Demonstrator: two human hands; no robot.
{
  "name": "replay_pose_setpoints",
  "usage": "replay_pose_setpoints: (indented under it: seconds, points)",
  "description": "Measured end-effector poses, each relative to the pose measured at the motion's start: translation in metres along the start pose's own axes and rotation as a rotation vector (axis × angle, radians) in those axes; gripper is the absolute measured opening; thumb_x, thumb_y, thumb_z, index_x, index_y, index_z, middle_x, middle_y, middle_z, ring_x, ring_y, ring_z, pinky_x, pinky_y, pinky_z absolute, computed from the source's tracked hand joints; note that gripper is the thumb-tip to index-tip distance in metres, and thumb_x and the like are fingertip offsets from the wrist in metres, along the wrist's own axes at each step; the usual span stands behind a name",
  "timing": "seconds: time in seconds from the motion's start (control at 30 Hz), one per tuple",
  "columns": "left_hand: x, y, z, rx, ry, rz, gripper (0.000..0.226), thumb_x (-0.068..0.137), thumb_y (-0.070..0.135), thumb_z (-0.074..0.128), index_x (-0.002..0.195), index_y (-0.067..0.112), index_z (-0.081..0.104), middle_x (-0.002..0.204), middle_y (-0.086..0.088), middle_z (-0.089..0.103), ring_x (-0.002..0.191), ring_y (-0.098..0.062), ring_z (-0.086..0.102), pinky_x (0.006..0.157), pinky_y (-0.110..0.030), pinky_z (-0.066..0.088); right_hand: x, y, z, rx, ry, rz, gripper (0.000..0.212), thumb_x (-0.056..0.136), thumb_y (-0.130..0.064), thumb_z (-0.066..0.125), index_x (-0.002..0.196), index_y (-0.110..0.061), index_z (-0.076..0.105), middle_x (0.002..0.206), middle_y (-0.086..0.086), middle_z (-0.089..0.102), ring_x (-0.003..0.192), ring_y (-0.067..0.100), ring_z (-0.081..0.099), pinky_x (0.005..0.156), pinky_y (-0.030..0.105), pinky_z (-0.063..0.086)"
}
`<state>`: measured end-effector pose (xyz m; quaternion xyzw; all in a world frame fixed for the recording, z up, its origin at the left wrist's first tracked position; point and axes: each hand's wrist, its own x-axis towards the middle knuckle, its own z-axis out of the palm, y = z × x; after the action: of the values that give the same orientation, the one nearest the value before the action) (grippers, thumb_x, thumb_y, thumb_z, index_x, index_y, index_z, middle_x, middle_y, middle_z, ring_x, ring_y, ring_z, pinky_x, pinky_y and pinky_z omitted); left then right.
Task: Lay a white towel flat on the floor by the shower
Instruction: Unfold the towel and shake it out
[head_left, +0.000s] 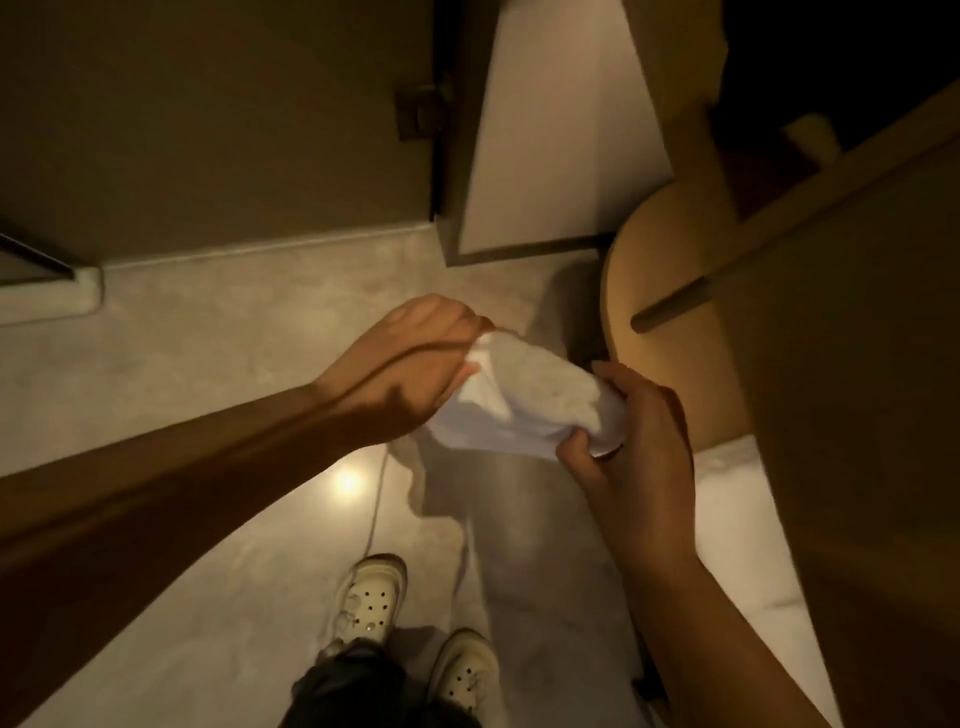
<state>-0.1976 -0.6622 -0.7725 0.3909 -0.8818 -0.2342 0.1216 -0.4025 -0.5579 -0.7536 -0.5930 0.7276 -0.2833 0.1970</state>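
While the floor (218, 364) lay bare below, the step in hand was judged to be unfolding, since the towel (524, 400) was bunched in the air and not yet spread. All positions below are given relative to the towel.

1. Floor: pale tile extended beneath and to the left of the towel, with a raised threshold (52, 296) well to the upper left. Whether that threshold belonged to the shower could not be told.
2. Wooden furniture (670, 291): a rounded tan piece stood just to the right of the towel. The spread should be directed leftward, away from it.
3. Towel: white, crumpled, held above the floor between both hands, ahead of the shoes (371, 603).
4. Left hand (405, 364): closed on the towel's upper-left end, fingers pinching cloth.
5. Right hand (623, 431): closed on the lower-right end, fingers curled round the bundle.

Recommended technique: locate two adjacent corners, draw the hands apart until the edge is taut, then lower it evenly.
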Motion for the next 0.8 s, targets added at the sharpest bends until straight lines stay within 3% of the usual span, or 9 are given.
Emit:
replay_pose_setpoints:
  seconds: [0.13, 0.23, 0.33, 0.4, 0.47, 0.57, 0.7, 0.8]
  points:
    - [-0.051, 0.026, -0.101, 0.165, 0.008, -0.023, 0.04, 0.098, 0.04, 0.034, 0.122, 0.013, 0.051, 0.108, -0.011, 0.059, 0.097, -0.024, 0.05, 0.086, -0.031, 0.035, -0.001, -0.081, -0.042, 0.018, -0.071, -0.201, 0.058, 0.073, -0.02, 0.076, 0.124, -0.027, 0.047, 0.11, -0.022, 0.041, 0.104, -0.009, 0.034, 0.078, 0.007, 0.031]
    - [-0.09, 0.064, -0.176, 0.22, 0.074, -0.049, 0.04, 0.097, 0.039, 0.039, 0.123, 0.012, 0.051, 0.109, -0.012, 0.058, 0.096, -0.021, 0.046, 0.082, -0.029, 0.035, -0.009, -0.144, -0.089, 0.039, -0.11, -0.299, 0.055, 0.072, -0.013, 0.076, 0.123, -0.015, 0.053, 0.112, -0.003, 0.056, 0.104, -0.003, 0.036, 0.083, 0.004, 0.032]
    - [-0.125, 0.115, -0.243, 0.269, 0.158, -0.08, 0.043, 0.096, 0.04, 0.042, 0.125, 0.01, 0.051, 0.109, -0.012, 0.059, 0.095, -0.024, 0.049, 0.078, -0.036, 0.043, -0.021, -0.204, -0.149, 0.02, -0.162, -0.397, 0.051, 0.074, -0.015, 0.073, 0.122, -0.01, 0.055, 0.114, 0.009, 0.059, 0.105, 0.012, 0.045, 0.084, 0.014, 0.035]
    - [-0.149, 0.148, -0.283, 0.289, 0.233, -0.105, 0.043, 0.095, 0.04, 0.045, 0.126, 0.01, 0.051, 0.11, -0.012, 0.059, 0.097, -0.024, 0.048, 0.08, -0.033, 0.041, -0.032, -0.242, -0.188, 0.016, -0.199, -0.447, 0.05, 0.077, -0.02, 0.069, 0.124, -0.013, 0.055, 0.116, 0.004, 0.058, 0.108, 0.015, 0.048, 0.088, 0.022, 0.038]
    - [-0.173, 0.178, -0.316, 0.294, 0.314, -0.128, 0.044, 0.094, 0.041, 0.046, 0.126, 0.011, 0.05, 0.111, -0.01, 0.059, 0.1, -0.022, 0.047, 0.082, -0.029, 0.037, -0.047, -0.278, -0.223, -0.018, -0.136, -0.525, 0.048, 0.076, -0.026, 0.059, 0.122, -0.013, 0.057, 0.112, 0.0, 0.059, 0.104, 0.007, 0.046, 0.087, 0.018, 0.036]
    - [-0.205, 0.22, -0.351, 0.257, 0.394, -0.169, 0.044, 0.094, 0.042, 0.044, 0.125, 0.012, 0.053, 0.113, -0.01, 0.06, 0.103, -0.022, 0.047, 0.083, -0.028, 0.035, -0.074, -0.317, -0.263, -0.037, -0.076, -0.609, 0.046, 0.075, -0.015, 0.061, 0.12, -0.008, 0.058, 0.112, 0.006, 0.062, 0.103, 0.012, 0.05, 0.089, 0.015, 0.036]
    - [-0.251, 0.262, -0.382, 0.229, 0.453, -0.209, 0.042, 0.096, 0.043, 0.042, 0.124, 0.015, 0.055, 0.112, -0.006, 0.06, 0.103, -0.017, 0.046, 0.083, -0.025, 0.035, -0.116, -0.363, -0.301, -0.006, -0.151, -0.526, 0.048, 0.079, -0.013, 0.063, 0.125, -0.022, 0.053, 0.113, -0.012, 0.049, 0.106, 0.001, 0.04, 0.088, 0.017, 0.032]
    - [-0.292, 0.284, -0.398, 0.183, 0.479, -0.2, 0.039, 0.096, 0.041, 0.042, 0.121, 0.015, 0.057, 0.111, -0.004, 0.06, 0.102, -0.017, 0.046, 0.082, -0.026, 0.037, -0.161, -0.394, -0.315, -0.034, -0.156, -0.52, 0.048, 0.08, -0.016, 0.058, 0.126, -0.027, 0.051, 0.115, -0.013, 0.05, 0.109, 0.003, 0.042, 0.09, 0.021, 0.034]
